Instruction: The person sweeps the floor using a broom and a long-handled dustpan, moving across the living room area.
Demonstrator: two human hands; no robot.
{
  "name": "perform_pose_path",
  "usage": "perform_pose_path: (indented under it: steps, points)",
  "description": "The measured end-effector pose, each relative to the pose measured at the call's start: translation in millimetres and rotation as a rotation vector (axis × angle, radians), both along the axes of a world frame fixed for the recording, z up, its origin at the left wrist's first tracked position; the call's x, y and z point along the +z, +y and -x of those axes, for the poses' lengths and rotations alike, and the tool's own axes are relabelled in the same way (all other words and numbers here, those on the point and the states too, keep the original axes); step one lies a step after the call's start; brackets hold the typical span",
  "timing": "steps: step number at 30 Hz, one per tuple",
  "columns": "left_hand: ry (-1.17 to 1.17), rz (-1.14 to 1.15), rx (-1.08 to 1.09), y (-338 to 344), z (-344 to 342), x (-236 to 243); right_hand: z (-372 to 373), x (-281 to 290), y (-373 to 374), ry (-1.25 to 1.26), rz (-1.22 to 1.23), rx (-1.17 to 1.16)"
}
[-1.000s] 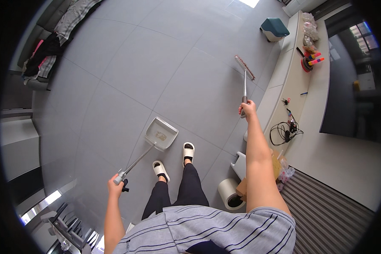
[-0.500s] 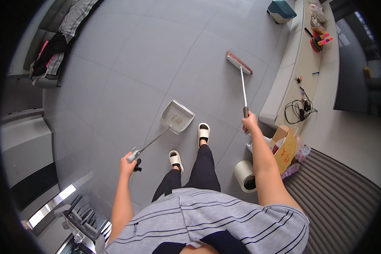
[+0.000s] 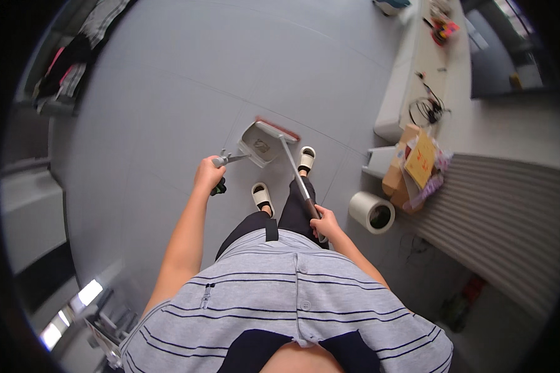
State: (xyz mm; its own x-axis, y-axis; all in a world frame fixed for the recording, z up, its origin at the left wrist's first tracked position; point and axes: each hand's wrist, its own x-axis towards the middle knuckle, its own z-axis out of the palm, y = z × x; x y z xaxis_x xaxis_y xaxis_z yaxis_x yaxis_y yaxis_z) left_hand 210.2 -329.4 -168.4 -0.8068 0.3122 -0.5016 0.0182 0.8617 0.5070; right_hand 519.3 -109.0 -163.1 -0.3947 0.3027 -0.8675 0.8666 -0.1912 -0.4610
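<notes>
My left hand point(image 3: 210, 175) is closed round the grey handle of a long-handled dustpan point(image 3: 249, 151). The white pan rests on the floor ahead of my feet, with some greyish-brown debris point(image 3: 261, 145) inside it. My right hand point(image 3: 324, 223) grips the dark end of a broom's point(image 3: 294, 163) pole. The broom head, white with reddish bristles, lies along the pan's far right edge, touching it or just beyond it; I cannot tell which. Its pole slants back toward my right hip.
On the right stand a white roll-shaped cylinder point(image 3: 371, 212) and a cardboard box point(image 3: 394, 177) of packages. A long low cabinet point(image 3: 410, 74) holds cables point(image 3: 430, 109) and small items. Clothes point(image 3: 74, 71) lie on a sofa at the far left. Grey tiled floor point(image 3: 186, 68) stretches ahead.
The broom has come in from the far right to the pan, my right hand drawing back toward my body. My left hand has moved forward and the dustpan's handle sits lower and more level.
</notes>
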Motion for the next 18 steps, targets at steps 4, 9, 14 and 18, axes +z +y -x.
perform_pose_path:
  steps: [4, 9, 14, 18]
  points:
    - [0.001, -0.038, -0.004, -9.3, 0.6, -1.8, -41.0, 31.7, -26.2, 0.072, 0.113, -0.206]
    - [0.038, -0.021, -0.037, -15.4, -14.2, -6.4, -69.2, 15.7, 3.3, 0.172, -0.091, -0.262]
    - [0.126, 0.031, -0.025, -12.4, -55.5, -0.8, -55.0, -36.4, 104.6, 0.191, -0.329, -0.315]
    - [0.073, 0.079, 0.005, -11.6, -69.0, 10.9, -54.8, -56.5, 173.1, 0.145, -0.366, -0.278]
